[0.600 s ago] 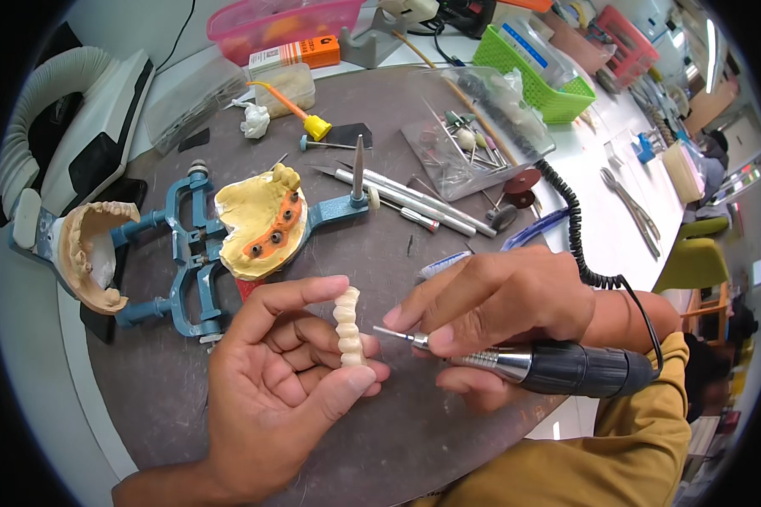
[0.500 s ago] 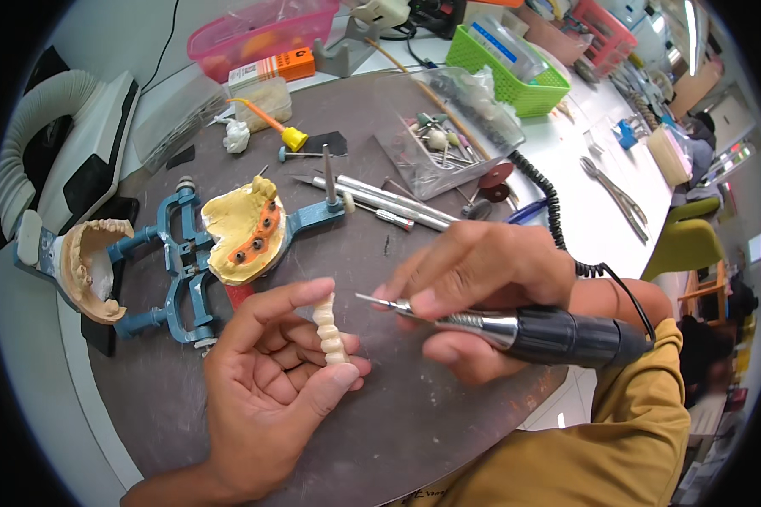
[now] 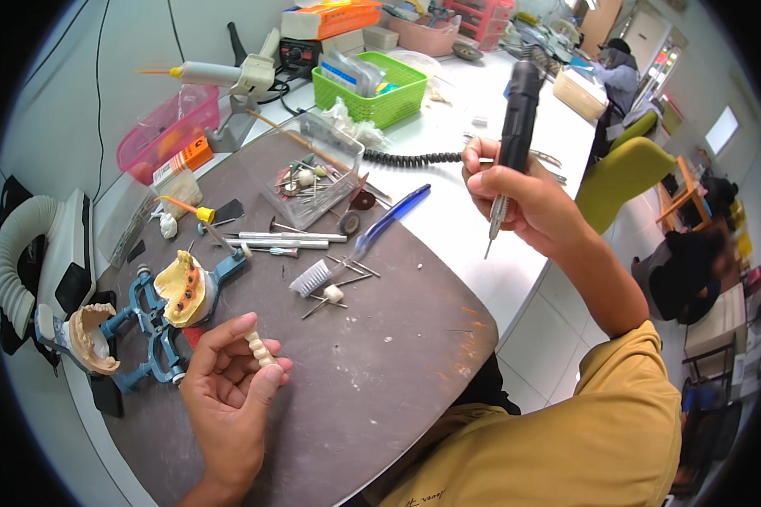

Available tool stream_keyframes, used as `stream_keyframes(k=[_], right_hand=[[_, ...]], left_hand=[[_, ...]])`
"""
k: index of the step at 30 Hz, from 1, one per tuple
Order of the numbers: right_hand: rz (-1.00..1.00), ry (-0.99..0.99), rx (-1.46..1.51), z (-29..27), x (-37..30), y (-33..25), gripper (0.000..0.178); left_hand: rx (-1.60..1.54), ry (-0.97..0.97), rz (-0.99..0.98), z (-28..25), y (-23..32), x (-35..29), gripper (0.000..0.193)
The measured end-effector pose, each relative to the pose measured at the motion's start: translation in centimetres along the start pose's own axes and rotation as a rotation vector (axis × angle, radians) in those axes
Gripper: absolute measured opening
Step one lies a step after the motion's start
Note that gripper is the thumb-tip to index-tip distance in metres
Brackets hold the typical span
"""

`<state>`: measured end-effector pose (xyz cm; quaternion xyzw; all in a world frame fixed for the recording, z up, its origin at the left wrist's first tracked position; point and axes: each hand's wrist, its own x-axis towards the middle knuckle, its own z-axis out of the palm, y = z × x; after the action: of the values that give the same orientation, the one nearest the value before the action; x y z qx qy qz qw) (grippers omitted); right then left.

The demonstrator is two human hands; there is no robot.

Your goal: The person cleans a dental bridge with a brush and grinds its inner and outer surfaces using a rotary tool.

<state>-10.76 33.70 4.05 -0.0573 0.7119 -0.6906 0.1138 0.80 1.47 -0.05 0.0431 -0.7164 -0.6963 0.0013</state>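
My left hand (image 3: 230,393) pinches a cream-coloured dental bridge (image 3: 260,349) of several joined teeth between thumb and index finger, above the brown work mat. Raised at the right, my right hand (image 3: 524,193) grips a black and silver dental handpiece (image 3: 516,127) with its thin bur pointing down. Beyond the left hand stands a blue articulator (image 3: 152,325) lying opened out. One side bears a yellow plaster dental model (image 3: 182,290) with an orange gum area and several dark implant holes; the other carries a beige tooth model (image 3: 93,338).
A clear box (image 3: 313,177) holds several burs. Metal instruments (image 3: 283,240), a blue-handled brush (image 3: 389,224) and loose burs (image 3: 347,266) lie on the mat (image 3: 380,355). Behind are a green basket (image 3: 380,106) and a pink bin (image 3: 156,139). A coiled cord (image 3: 414,159) crosses the white table.
My right hand has lifted the handpiece away from the bridge, up and to the right, turning its bur downward. The view has shifted. My left hand still holds the bridge.
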Motion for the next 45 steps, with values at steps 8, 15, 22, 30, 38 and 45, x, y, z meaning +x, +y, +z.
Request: stream_keyframes(k=[8, 15, 22, 30, 38, 45], right_hand=[[-0.112, 0.14, -0.818, -4.5, -1.9, 3.8, 0.055], [-0.117, 0.136, -1.222, -2.7, -1.1, 2.4, 0.06], [-0.655, 0.327, -1.466, -0.9, 0.4, 3.1, 0.039], [-0.99, -0.202, -1.324, 3.9, 3.9, 3.6, 0.014], [-0.794, -0.423, -1.032, 4.9, -0.1, 2.0, 0.017], [-0.828, -0.54, -1.024, 7.8, -0.3, 3.5, 0.029]], left_hand=[[0.157, -0.106, 0.03, -0.1, -0.2, 0.4, 0.044], [0.165, -0.124, -0.036, 0.0, 0.5, 0.6, 0.049], [0.169, -0.184, -0.066, -0.9, 0.3, 1.0, 0.055], [0.129, -0.232, -0.092, -1.3, 0.4, 1.4, 0.052], [0.086, -0.247, -0.161, -1.4, 0.1, 2.0, 0.053], [0.097, -0.225, -0.178, -1.3, 0.6, 1.8, 0.053]])
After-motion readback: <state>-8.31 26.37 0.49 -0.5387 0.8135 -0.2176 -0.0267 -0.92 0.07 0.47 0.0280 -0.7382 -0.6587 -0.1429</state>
